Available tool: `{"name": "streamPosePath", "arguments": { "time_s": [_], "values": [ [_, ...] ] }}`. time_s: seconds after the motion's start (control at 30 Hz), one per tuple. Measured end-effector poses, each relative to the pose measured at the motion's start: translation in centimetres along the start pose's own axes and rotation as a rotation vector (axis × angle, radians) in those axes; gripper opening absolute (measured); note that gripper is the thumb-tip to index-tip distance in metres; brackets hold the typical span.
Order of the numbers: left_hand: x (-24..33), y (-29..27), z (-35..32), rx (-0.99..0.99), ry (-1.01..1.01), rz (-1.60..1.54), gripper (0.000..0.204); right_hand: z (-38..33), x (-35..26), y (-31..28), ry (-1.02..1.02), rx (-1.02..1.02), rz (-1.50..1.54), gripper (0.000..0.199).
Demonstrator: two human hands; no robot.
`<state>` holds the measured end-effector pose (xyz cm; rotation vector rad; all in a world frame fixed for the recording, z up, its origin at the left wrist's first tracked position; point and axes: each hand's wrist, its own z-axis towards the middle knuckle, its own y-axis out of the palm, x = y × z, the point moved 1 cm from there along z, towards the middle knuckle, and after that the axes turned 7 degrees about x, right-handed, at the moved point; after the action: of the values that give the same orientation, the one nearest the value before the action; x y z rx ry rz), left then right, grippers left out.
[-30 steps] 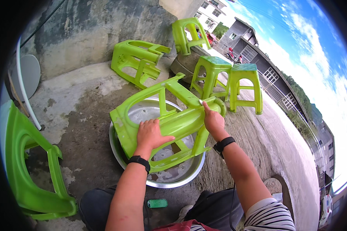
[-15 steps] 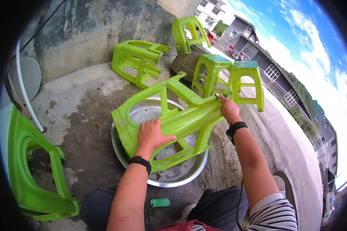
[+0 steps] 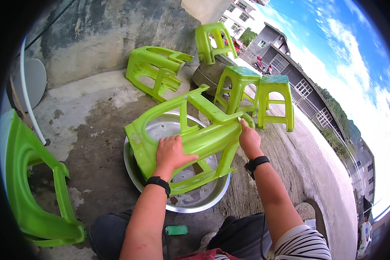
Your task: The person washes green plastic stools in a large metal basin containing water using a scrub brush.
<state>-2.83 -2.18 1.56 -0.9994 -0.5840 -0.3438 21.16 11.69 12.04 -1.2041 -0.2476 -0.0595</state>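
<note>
A lime-green plastic stool (image 3: 190, 130) lies on its side over a round metal basin (image 3: 177, 203). My left hand (image 3: 171, 154) presses flat on the stool's side panel, fingers spread across it. My right hand (image 3: 248, 138) grips the stool's far end near a leg, with what looks like a small pale object at the fingertips. Both wrists wear black bands.
Two upright green stools (image 3: 255, 93) stand just beyond the basin. One stool (image 3: 158, 69) lies tipped by the wall and another (image 3: 212, 41) sits on a dark round block. A green stool (image 3: 28, 182) stands at my left. A small green bar (image 3: 176, 230) lies near my knees.
My right hand has slid further out along the stool toward its far end. The stool has tilted slightly. My left hand has stayed on the side panel.
</note>
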Motion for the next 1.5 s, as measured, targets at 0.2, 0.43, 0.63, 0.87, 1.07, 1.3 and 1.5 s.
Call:
{"name": "streamPosePath", "arguments": {
  "time_s": [0.2,0.43,0.63,0.87,1.07,1.3,1.5],
  "values": [
    [-0.3,0.0,-0.2,0.067,0.052,0.03,0.079,0.3,0.4,-0.6,0.027,0.024,0.129,0.055],
    [-0.6,-0.3,0.1,0.005,-0.004,0.035,0.079,-1.6,-2.1,0.8,-0.063,-0.006,0.14,0.051],
    [-0.3,0.3,0.1,0.056,0.056,0.023,0.078,0.0,-0.4,1.7,0.15,0.128,0.303,0.052],
    [-0.2,-0.2,-0.1,-0.006,0.02,0.012,0.077,-0.2,-0.3,1.8,0.093,0.1,0.334,0.05],
    [-0.6,-0.1,0.2,0.013,-0.002,0.038,0.078,0.2,-2.0,1.2,0.01,0.041,0.221,0.042],
    [-0.4,0.3,0.0,0.057,0.045,0.007,0.078,2.3,1.1,-0.9,-0.086,0.046,0.154,0.031],
    [-0.2,0.0,0.2,0.004,0.022,0.047,0.078,3.6,-1.9,-0.8,-0.196,0.011,-0.174,0.021]
  ]
}}
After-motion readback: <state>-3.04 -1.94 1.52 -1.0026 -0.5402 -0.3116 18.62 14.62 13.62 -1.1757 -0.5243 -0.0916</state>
